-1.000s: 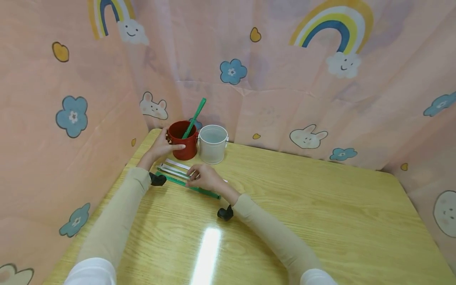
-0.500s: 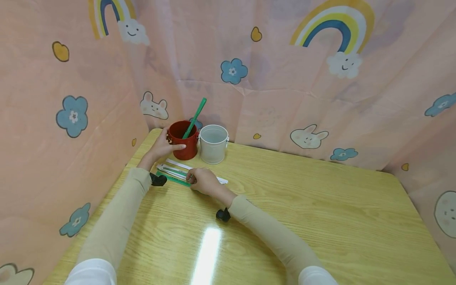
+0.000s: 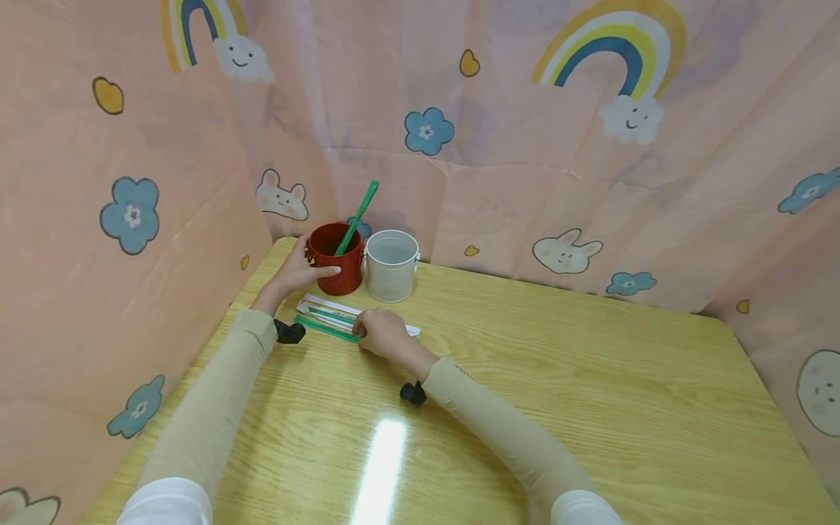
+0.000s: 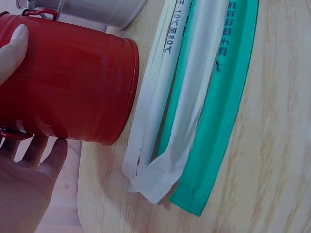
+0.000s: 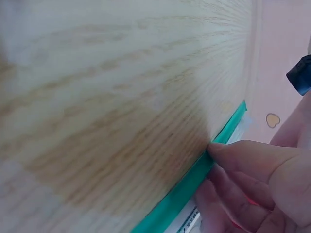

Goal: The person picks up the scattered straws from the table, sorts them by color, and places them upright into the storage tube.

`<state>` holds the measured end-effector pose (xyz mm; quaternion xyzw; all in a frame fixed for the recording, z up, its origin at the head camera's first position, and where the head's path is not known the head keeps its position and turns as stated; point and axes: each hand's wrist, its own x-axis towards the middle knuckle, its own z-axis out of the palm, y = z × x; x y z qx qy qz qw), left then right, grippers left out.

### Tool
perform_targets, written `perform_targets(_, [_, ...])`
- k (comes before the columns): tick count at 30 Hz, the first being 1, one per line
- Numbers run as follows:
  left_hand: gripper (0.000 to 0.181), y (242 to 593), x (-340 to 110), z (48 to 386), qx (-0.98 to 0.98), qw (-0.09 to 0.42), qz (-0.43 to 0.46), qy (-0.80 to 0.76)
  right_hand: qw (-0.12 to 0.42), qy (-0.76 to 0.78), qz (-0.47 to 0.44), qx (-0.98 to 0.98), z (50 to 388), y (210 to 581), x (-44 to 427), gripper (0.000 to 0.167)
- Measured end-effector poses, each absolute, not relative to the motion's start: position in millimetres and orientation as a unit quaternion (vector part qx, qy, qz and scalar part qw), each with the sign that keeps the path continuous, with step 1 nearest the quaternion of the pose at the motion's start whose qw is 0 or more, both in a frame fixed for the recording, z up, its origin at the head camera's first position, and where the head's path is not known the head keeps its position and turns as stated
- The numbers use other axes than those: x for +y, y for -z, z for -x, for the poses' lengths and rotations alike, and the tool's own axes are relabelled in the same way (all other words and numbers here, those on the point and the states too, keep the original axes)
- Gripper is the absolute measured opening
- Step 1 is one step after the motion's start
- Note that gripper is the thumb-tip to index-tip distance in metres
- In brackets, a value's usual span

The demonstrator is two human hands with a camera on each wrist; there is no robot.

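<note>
My left hand [image 3: 297, 275] curls round the red bucket [image 3: 338, 274], thumb across its front and fingers behind. A green stick [image 3: 357, 217] leans up out of that bucket. In front of it lies a row of white and green wrapped sticks, seen closely in the left wrist view, with a green wrapped stick [image 4: 218, 116] outermost beside a white wrapped one [image 4: 194, 87]. My right hand [image 3: 387, 337] is over the row; in the right wrist view its thumb and fingers pinch the green stick [image 5: 187, 187] at the edge.
A white bucket [image 3: 392, 270] stands right beside the red one. Patterned pink cloth [image 3: 499, 182] hangs behind the wooden table [image 3: 590, 379] and along its left side. Black devices [image 3: 413, 394] sit at both wrists.
My right hand moved left, then slightly back right, and the outer green stick now lies closer against the others. The left hand stays on the red bucket.
</note>
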<state>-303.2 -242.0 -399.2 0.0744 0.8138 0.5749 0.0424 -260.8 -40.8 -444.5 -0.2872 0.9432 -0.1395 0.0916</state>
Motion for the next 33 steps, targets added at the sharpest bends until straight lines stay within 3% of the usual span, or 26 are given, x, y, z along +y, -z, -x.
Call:
perform_targets(15, [0.083, 410.6, -244.4, 314.2, 0.816, 0.04, -0.075, -0.572, 0.144, 0.142, 0.276, 0.94, 264.8, 434.6, -28.8, 0.018])
perform_targets(22, [0.083, 432.7, -251.3, 329.4, 0.823, 0.018, -0.079, -0.562, 0.147, 0.151, 0.273, 0.939, 268.9, 425.0, -18.0, 0.02])
perform_targets(33, [0.083, 433.7, -256.4, 329.6, 0.83, 0.017, -0.084, -0.551, 0.159, 0.209, 0.261, 0.929, 270.7, 408.1, -1.4, 0.017])
